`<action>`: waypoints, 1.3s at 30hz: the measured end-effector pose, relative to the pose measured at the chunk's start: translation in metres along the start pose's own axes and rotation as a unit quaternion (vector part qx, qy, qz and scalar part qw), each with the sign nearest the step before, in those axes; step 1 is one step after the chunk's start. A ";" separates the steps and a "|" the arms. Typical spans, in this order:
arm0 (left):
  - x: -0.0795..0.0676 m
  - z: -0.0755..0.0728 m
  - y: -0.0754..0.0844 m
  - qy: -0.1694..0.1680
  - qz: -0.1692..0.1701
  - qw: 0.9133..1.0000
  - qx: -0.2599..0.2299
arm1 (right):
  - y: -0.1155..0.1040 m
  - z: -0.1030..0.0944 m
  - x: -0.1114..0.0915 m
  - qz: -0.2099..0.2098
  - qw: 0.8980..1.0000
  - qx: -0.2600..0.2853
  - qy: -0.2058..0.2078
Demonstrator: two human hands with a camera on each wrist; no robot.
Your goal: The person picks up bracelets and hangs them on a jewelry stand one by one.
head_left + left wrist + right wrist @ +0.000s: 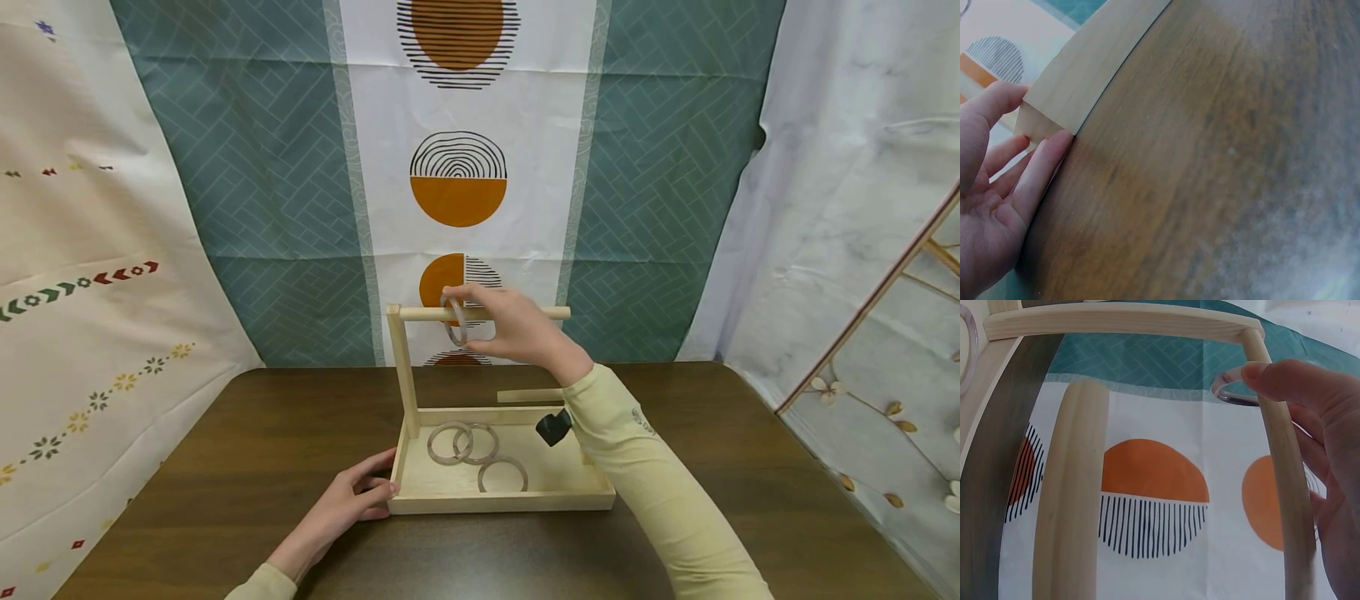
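Ring (461, 325) encircling upper rod (422, 314), pinched by right hand (517, 325); threading or removal (direction cannot be told) is probably the step in hand. Left hand (351, 500), unclenched, touches tray (502, 503) at its left end. Next move likely calls for level sliding along the rod.

Soft light leaves hazy glare on the tabletop (1297, 250) in the left wrist view.
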State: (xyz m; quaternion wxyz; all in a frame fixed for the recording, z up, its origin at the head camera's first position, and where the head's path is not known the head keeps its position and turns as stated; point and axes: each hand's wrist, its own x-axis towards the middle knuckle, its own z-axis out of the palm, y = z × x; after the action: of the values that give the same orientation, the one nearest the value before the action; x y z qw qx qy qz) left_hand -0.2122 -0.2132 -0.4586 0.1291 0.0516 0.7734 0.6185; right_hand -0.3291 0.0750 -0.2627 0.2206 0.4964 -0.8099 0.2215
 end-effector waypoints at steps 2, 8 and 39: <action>0.000 0.000 0.000 -0.001 0.000 1.000 0.001 | -0.001 0.000 0.002 0.001 1.000 -0.001 -0.005; 0.000 -0.001 0.000 -0.003 0.001 1.000 0.002 | -0.006 -0.001 0.011 0.014 0.999 -0.015 -0.026; -0.001 0.000 0.000 -0.002 0.002 1.000 0.002 | -0.018 0.013 0.027 0.020 0.994 -0.093 -0.061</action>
State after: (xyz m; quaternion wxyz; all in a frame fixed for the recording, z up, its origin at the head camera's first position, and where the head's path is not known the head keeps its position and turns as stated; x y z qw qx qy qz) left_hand -0.2115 -0.2135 -0.4584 0.1291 0.0548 0.7744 0.6170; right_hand -0.3258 0.0405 -0.2550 0.2118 0.4701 -0.8485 0.1192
